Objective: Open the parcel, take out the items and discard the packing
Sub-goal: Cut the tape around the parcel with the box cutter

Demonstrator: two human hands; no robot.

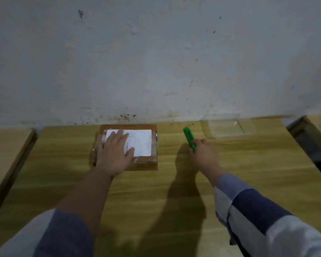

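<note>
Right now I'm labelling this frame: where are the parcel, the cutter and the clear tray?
parcel [146,162]: head view, bare cardboard front edge.
cutter [188,135]: head view, green body.
clear tray [227,127]: head view, its middle.

Tape-glossy cardboard parcel [141,162], green plastic cutter [189,136], wood-grain table [248,173].

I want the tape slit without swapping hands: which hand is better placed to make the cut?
The right hand: its grip is already on the green cutter, just right of the parcel. The left hand lies flat on the parcel, steadying it.
</note>
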